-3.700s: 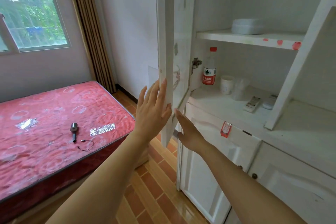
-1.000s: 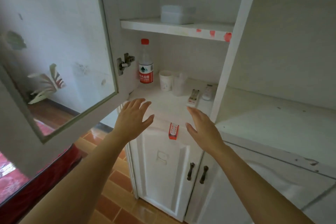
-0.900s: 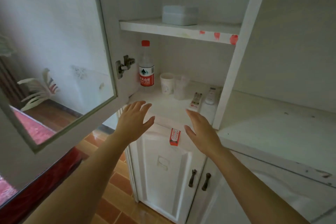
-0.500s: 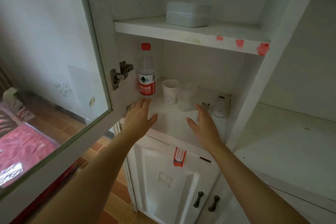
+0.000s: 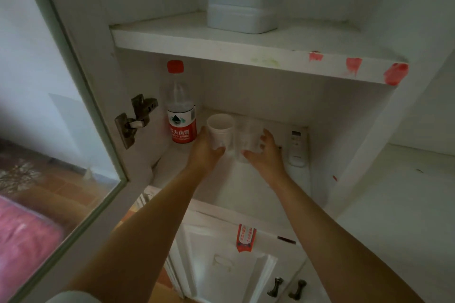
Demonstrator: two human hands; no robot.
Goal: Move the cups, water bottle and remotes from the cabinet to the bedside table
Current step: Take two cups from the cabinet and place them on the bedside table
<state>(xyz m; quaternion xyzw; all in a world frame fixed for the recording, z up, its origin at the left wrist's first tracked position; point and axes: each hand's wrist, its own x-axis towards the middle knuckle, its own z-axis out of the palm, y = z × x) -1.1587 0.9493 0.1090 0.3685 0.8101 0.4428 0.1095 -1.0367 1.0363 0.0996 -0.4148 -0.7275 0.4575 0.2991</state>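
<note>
Left hand (image 5: 205, 149) is wrapping its grip round the white cup (image 5: 219, 130), right hand (image 5: 264, 152) is holding the clear cup (image 5: 246, 140); squeezing that flimsy one risks crumpling, or knocking the water bottle (image 5: 179, 108).

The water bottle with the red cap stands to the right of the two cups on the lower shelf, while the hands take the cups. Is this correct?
Not quite. The head view shows the water bottle standing left of the cups, by the door hinge. The left hand grips the white cup, the right hand the clear cup.

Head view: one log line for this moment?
left hand grips white cup | right hand grips clear cup | water bottle, remote on shelf
</note>
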